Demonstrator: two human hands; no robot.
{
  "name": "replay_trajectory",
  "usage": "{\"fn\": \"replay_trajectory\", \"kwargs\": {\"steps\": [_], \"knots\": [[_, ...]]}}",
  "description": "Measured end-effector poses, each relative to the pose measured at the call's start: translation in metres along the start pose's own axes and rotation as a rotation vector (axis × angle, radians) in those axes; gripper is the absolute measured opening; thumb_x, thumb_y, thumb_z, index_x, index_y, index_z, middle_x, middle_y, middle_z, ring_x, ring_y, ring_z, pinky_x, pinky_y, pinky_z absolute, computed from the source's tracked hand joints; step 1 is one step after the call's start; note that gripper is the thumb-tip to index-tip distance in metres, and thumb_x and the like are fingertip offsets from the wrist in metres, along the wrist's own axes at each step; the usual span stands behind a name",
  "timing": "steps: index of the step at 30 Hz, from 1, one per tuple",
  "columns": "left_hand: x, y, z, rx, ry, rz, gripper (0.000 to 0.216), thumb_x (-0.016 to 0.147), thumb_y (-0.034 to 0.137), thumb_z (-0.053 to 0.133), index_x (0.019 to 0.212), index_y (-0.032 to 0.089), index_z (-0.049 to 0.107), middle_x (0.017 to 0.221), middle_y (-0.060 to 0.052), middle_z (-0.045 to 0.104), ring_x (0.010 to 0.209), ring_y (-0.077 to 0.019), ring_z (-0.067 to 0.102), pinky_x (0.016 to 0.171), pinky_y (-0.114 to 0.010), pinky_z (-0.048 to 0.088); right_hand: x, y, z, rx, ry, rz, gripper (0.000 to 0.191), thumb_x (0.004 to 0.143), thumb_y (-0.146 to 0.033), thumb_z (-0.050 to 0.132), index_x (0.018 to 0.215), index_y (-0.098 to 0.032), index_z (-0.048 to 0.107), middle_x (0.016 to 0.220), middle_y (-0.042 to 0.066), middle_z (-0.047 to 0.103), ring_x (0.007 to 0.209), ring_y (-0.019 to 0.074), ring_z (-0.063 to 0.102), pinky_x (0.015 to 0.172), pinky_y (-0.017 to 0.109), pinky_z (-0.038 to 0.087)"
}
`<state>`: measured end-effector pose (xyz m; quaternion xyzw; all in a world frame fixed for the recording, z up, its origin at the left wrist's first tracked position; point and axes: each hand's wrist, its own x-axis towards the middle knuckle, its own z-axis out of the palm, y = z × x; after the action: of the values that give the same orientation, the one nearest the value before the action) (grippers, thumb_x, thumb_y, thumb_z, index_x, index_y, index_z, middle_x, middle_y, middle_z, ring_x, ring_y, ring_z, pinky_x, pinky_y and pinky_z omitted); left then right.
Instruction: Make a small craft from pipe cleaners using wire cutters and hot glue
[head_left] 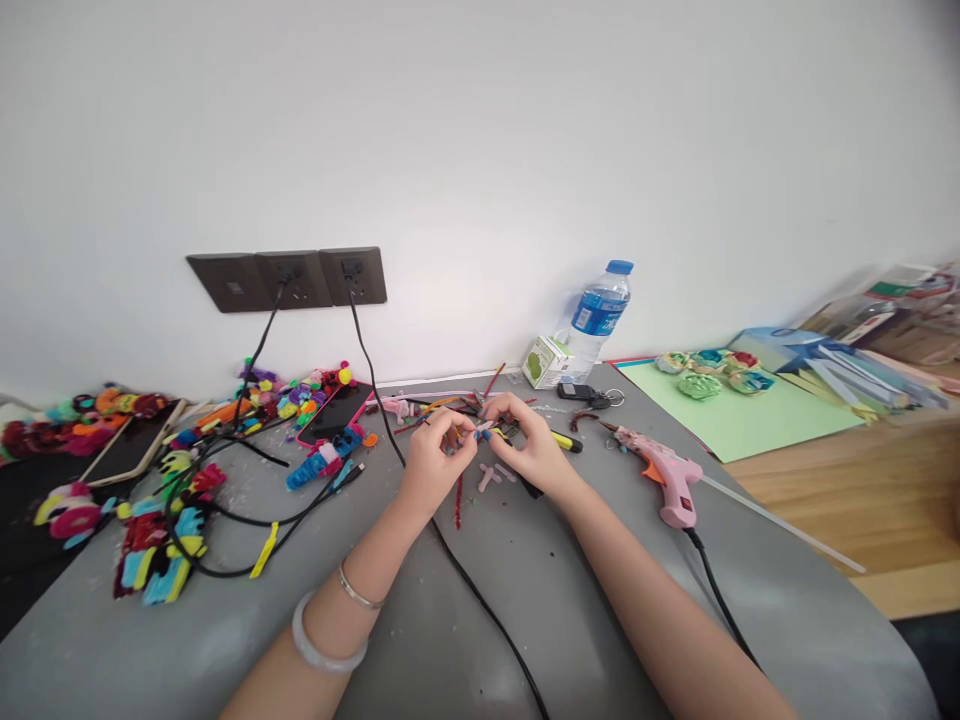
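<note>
Right now, the fingertips of my left hand [436, 452] and my right hand [532, 448] meet over the middle of the gray table [431, 655]. Each thumb and finger is closed tight, and together they pinch a small pale pink piece [484, 427]. My fingers hide most of it, so I can't tell its whole shape.

Just below my hands lie more pink fuzzy bits [488, 478], and a red pipe cleaner [458, 502] sits to the left of them. A black cord [487, 607] runs under my left arm's side and comes near me. To the right is a pink glue gun [679, 487]. On the far side, a water bottle [598, 313] stands by the wall, next to a white and green box [546, 362]. Over on the far right, paper flowers [700, 387] rest on green paper [784, 412]. On the left are bright fuzzy crafts [161, 545] and a phone [340, 412].
</note>
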<state>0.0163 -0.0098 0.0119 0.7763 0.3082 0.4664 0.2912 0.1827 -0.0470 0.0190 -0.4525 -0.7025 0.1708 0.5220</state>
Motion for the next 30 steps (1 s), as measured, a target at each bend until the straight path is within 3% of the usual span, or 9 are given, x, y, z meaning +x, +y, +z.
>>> {"fn": "replay_trajectory", "kwargs": {"steps": [30], "knots": [[0.0003,0.001,-0.0008,-0.013,0.018,0.014,0.008,0.081,0.011,0.056,0.079,0.019,0.058,0.076,0.001,0.058,0.062,-0.0098,0.05,0.058,-0.021,0.04,0.0019,-0.0037,-0.0009,0.004,0.033,-0.028,0.007,0.088,-0.024,0.057,0.083,-0.023,0.052,0.084,0.005,0.059,0.081,0.0204,0.057,0.073,0.034,0.046]]}}
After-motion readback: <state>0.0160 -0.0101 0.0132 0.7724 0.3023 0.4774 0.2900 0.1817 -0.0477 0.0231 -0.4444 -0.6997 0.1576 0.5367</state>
